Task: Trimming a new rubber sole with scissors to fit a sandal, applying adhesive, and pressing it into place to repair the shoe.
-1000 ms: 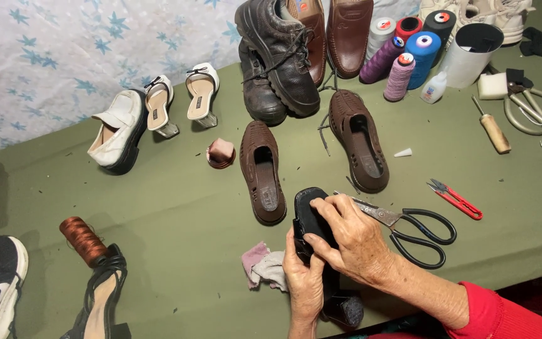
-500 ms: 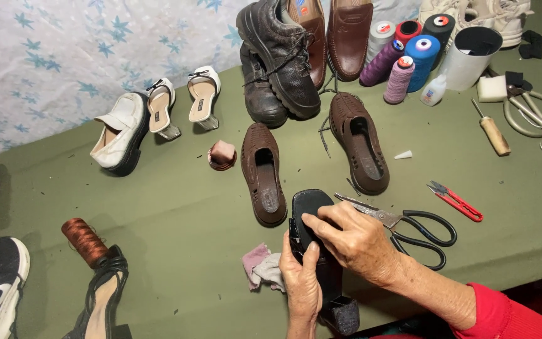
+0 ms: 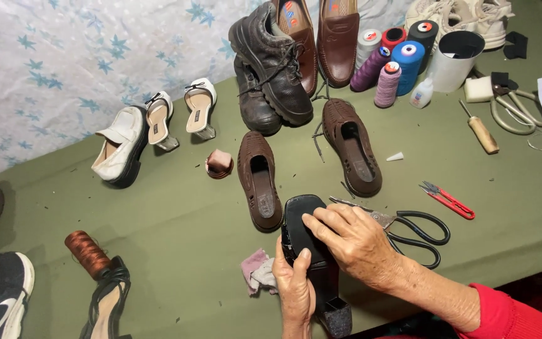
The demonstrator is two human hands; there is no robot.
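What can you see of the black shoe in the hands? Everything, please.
The black shoe is turned sole up, showing a smooth, slightly glossy black sole with a rounded toe pointing away from the person and a block heel near the table's front edge. It lies low over the green table. The left hand grips its side, thumb on the sole; the right hand presses fingers on the forepart. Its upper is hidden.
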